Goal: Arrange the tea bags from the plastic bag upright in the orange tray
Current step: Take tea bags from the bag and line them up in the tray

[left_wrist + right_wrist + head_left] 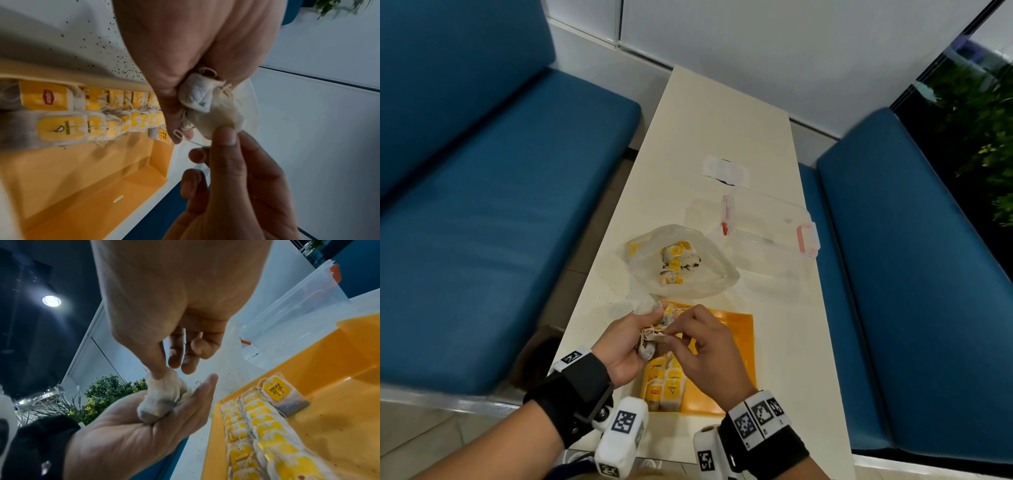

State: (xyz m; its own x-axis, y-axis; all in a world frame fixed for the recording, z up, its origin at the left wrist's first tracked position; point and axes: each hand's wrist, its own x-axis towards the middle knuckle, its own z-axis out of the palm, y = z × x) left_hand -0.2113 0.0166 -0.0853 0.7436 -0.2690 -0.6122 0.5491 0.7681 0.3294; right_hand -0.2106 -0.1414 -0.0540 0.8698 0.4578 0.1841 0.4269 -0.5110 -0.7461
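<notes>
Two rows of tea bags stand upright along one side of the orange tray, and one more bag leans beside them. Above the tray, the left hand has its fingers curled around a clump of tea bags with tangled strings. The right hand pinches one bag of this clump between thumb and forefinger. Behind the tray, the plastic bag lies open on the table with several tea bags inside, near a clear container.
</notes>
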